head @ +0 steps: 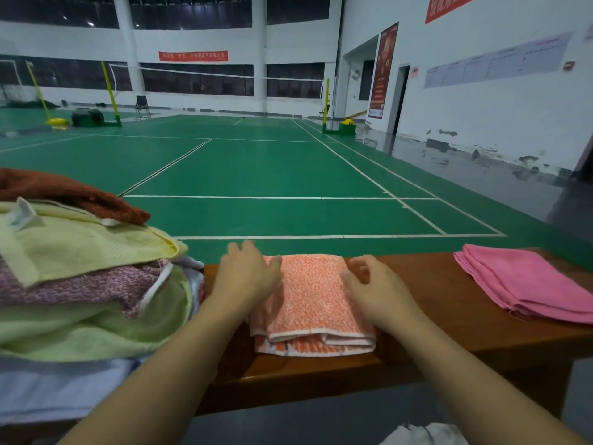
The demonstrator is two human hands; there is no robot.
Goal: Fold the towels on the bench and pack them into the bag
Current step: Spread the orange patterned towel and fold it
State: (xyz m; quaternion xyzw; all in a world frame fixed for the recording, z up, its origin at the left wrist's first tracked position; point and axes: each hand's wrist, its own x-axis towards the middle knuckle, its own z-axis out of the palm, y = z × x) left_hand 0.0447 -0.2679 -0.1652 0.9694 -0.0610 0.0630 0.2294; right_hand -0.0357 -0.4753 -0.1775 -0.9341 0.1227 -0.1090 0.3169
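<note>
A folded orange-and-white towel (313, 300) lies in the middle of the brown wooden bench (442, 303). My left hand (247, 277) rests flat on the towel's left side, fingers straight. At the towel's right edge my right hand (375, 290) touches it with loosely curled fingers. A folded pink towel (529, 281) sits at the bench's right end. At the left is a pile of unfolded towels (80, 268): rust red on top, then pale yellow, mauve and light green. No bag is clearly in view.
Beyond the bench spreads a green badminton court (256, 175) with white lines, nets and posts. A white wall with posters runs along the right. Something white (423, 435) shows at the bottom edge near my right forearm.
</note>
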